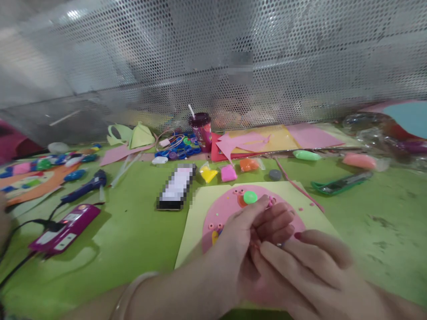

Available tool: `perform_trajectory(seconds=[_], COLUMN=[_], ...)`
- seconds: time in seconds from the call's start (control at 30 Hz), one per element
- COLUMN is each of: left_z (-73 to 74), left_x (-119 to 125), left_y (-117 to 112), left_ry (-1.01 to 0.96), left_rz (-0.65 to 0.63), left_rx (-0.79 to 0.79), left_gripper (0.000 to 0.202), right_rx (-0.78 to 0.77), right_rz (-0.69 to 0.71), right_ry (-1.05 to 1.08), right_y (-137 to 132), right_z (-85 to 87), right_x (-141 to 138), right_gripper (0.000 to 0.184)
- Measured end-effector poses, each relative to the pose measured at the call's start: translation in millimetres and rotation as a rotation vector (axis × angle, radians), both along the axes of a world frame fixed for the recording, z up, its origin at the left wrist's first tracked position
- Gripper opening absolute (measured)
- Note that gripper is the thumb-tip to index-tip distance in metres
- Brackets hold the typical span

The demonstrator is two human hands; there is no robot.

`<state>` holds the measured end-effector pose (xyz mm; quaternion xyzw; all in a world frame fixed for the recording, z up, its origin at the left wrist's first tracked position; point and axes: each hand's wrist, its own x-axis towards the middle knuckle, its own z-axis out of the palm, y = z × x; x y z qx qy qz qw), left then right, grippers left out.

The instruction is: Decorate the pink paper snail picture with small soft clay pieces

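Observation:
A pink foam disc point(222, 210) lies on a pale yellow sheet point(197, 209) on the green table. On the disc sit a small clay snail with a green ball shell point(249, 197) and a smaller yellow figure point(215, 234). My left hand point(247, 249) and my right hand point(310, 271) are pressed together over the disc's near half. Their fingers are curled in a pinch around something small and pinkish that I cannot make out.
Behind the sheet lie bags of yellow point(207, 173), pink point(228, 173) and orange clay point(248, 164), a phone point(176, 186), a dark red cup with a straw point(201, 130) and coloured paper sheets point(267, 140). A blue glue gun point(85, 186) and a purple box point(65, 227) lie at left.

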<state>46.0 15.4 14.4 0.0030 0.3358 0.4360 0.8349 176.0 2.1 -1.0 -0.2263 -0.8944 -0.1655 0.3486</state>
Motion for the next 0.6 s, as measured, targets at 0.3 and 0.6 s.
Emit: perform_trajectory(seconds=[0.3,0.6], left_z=[-0.1,-2.7], left_x=[-0.6,-1.2], left_y=[2.6,5.8], left_ry=[0.076,0.097], left_rz=[0.025,0.052], left_rx=[-0.061,-0.016], left_gripper=[0.02,0.021], right_rx=[0.011,0.016], right_rz=[0.051,0.014], right_ry=[-0.144,-0.198], right_y=[0.1,-2.3], right_z=[16.1,10.4], right_x=[-4.6,-3.8], right_gripper=[0.046,0.051])
